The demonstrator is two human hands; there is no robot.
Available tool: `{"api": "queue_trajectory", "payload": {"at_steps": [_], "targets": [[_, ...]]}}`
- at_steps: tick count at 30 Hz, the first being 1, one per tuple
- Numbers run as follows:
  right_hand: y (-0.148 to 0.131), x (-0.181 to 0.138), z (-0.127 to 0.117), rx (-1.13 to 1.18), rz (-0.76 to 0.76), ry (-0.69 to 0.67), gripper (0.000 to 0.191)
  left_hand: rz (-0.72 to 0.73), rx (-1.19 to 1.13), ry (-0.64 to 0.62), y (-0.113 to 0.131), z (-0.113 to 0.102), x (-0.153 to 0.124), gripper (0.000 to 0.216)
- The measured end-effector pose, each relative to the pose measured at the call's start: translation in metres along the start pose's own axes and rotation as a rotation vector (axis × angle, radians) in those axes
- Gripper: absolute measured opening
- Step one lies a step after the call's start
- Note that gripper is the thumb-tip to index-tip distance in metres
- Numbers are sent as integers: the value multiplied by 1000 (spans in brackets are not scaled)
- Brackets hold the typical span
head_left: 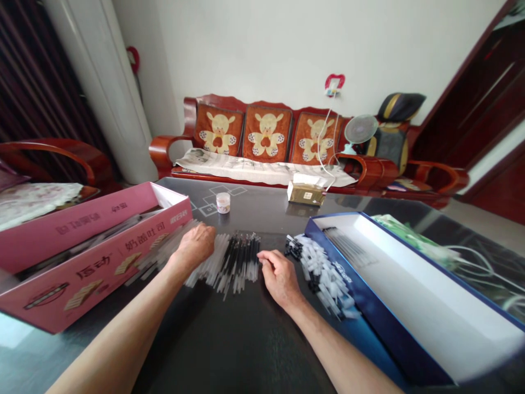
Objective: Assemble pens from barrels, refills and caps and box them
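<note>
Table (205,339): dark, glossy top; pale line pattern towards 11 o'clock.
Pink box (102,268): 9 o'clock, open-topped, lettered.
Jar (223,203): between 11 and 12, upright.
Tissue box (306,195): 1 o'clock, tissue showing on top.
Black-and-clear rods (241,257): centre, side by side, aligned roughly 12 to 6.
Clear tubes (220,257): beside the rods, towards 9.
Short pieces (328,279): white and black, loosely heaped, 3 o'clock of the rods.
Blue box (373,307): 4 o'clock, open-topped.

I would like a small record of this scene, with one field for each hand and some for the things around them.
Left hand: over clear tubes; grip hidden
Right hand: fingers curled, beside dark rods; contact unclear
Left side: pink box
Right side: pile of white and black pieces, open blue box
Farther back: small jar, tissue box
</note>
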State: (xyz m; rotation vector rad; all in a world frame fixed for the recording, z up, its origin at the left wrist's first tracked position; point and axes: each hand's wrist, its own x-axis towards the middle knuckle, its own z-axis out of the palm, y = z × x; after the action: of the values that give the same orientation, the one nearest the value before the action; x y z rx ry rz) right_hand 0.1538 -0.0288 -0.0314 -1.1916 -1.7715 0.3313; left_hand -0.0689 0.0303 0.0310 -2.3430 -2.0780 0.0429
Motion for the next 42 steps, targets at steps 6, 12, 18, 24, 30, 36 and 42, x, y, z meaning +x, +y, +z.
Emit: {"api": "queue_trajectory", "payload": {"at_steps": [6,12,18,24,30,36,42], "targets": [[0,1,-1,46,35,42,22,-21,-223,185,5,-12,-2,36],[-8,-2,-4,308,142,39,23,-122,-1578,35,51,-4,-6,35],[-11,-4,-5,446,226,-77,24,-161,-1897,-3,67,13,-8,39],[-11,-4,-2,488,147,-138,28,-129,-1910,73,67,11,-8,42],[1,3,1,587,319,60,22,-24,-1677,145,62,14,-5,37],[7,8,0,817,504,138,27,472,-794,112,47,1,-14,19],[0,7,0,759,503,75,29,607,-276,170,75,3,-35,48]]}}
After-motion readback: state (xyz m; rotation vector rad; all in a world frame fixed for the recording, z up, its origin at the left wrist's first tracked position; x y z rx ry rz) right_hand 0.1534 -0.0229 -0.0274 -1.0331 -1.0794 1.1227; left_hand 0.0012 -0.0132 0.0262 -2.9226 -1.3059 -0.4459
